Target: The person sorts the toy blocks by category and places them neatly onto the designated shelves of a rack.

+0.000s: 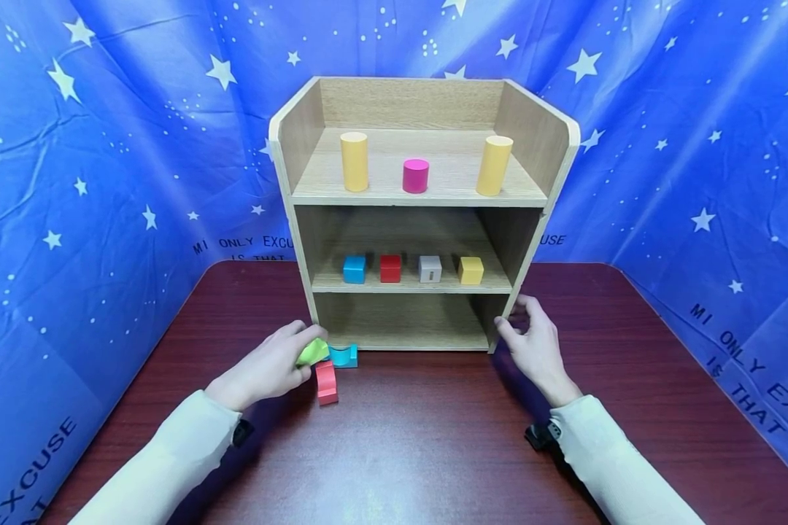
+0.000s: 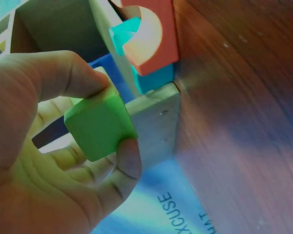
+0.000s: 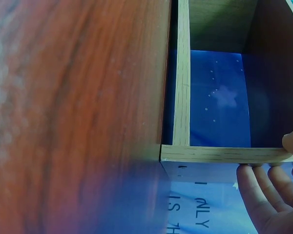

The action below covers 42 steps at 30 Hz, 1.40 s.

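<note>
At the lower left corner of the wooden shelf (image 1: 407, 106), my left hand (image 1: 272, 368) pinches a light green block (image 2: 100, 124) between thumb and fingers. Just beyond the block, a blue block with a curved cutout (image 1: 345, 356) lies on the table against the shelf's front. A red block with a similar cutout (image 1: 326, 383) lies nearer to me, below the green one in the head view. My right hand (image 1: 538, 351) grips the shelf's right side panel (image 3: 224, 154) low down, thumb at the inner edge and fingers along the outside.
Two yellow cylinders (image 1: 354, 162) and a magenta cylinder (image 1: 415, 176) stand on the top level. Along the middle level sit several cubes, including a red cube (image 1: 390, 269) and a yellow cube (image 1: 470, 270). A blue starry curtain (image 1: 138, 146) surrounds the dark red table (image 1: 420, 445).
</note>
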Available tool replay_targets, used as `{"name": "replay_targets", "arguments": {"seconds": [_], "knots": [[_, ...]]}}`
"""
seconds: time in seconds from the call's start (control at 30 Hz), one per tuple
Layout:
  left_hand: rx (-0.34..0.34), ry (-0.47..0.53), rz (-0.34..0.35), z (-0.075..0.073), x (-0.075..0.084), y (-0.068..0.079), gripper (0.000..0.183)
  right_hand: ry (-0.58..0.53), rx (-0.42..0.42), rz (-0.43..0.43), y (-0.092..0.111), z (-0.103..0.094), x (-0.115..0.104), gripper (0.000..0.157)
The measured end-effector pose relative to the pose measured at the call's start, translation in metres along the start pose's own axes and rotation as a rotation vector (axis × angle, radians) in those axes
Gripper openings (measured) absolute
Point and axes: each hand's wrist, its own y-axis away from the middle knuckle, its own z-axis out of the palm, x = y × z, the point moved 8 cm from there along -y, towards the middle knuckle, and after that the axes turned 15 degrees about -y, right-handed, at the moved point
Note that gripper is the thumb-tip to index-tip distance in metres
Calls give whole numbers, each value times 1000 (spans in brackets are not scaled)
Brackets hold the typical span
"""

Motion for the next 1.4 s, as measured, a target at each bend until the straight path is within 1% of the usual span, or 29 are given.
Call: {"name": "replay_targets", "arguments": {"seconds": [0.13,0.4,0.63,0.87,1.03,1.23,1.4], "knots": [[24,-10,39,-2,8,-3,53,3,-9,7,0,0,0,36],[33,-19,75,-1,23,-10,54,8,-12,9,0,0,-1,36],[64,-40,118,-4,37,-18,54,2,-8,5,-1,0,-1,36],[33,-36,149,-4,52,-29,54,2,-6,6,-1,0,-1,36],[37,-45,187,-4,63,-38,54,9,-6,7,-1,0,-1,36],[42,-48,190,-4,72,-49,52,-1,-9,6,-1,0,0,36],[31,-53,202,-2,80,-59,52,-6,-12,6,-1,0,1,36]]}}
